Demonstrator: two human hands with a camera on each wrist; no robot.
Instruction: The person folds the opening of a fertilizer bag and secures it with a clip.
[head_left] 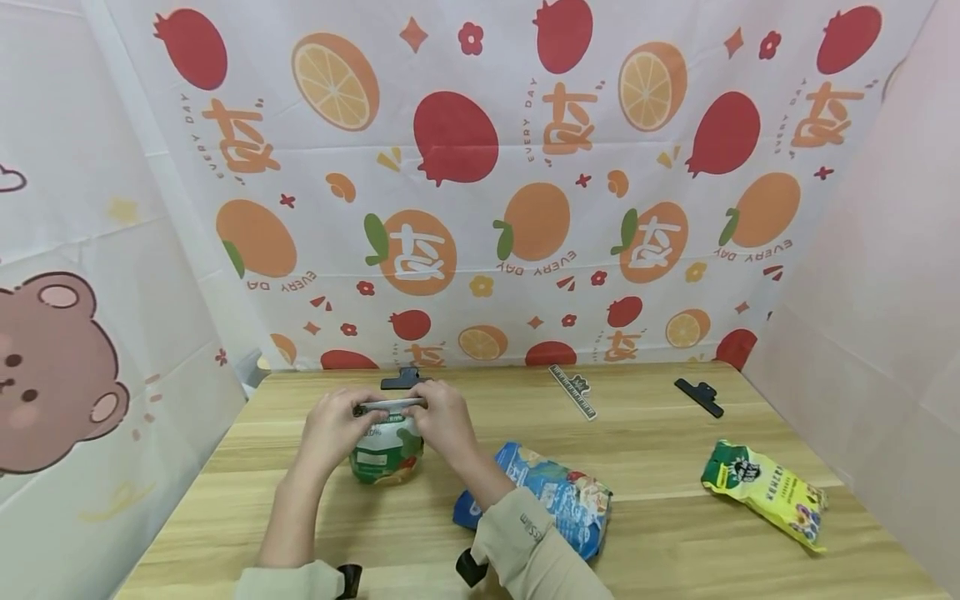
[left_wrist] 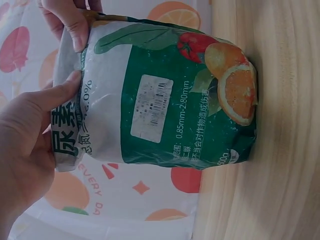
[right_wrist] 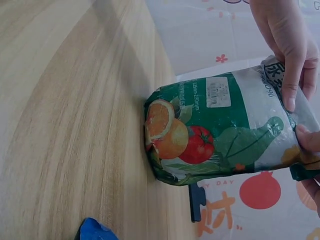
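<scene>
Fruit-print backdrop (head_left: 480, 192): white sheet hanging along the table's far edge.
Wooden tabletop (head_left: 652, 533): far edge meets the backdrop; a broad stretch of bare wood runs between the blue packet and the yellow-green packet, a narrower one left of the urea bag.
Blue packet (head_left: 566, 508): lies flat, right of the urea bag, partly under the right forearm; contents hidden.
Urea bag (head_left: 386, 458): green and white, stands upright on the wood at left of centre, full-bodied below, top pressed flat between both hands; contents hidden.
Yellow-green packet (head_left: 772, 492): lies near the right edge, contents hidden.
Left hand (head_left: 337, 429): closed in a pinch on the bag's top, thumb in front.
Right hand (head_left: 447, 423): pinches the same top's other end.
Black clips (head_left: 699, 397): one behind the bag by the far edge, one at far right.
Black-and-white strip (head_left: 572, 392): lies between the clips.
</scene>
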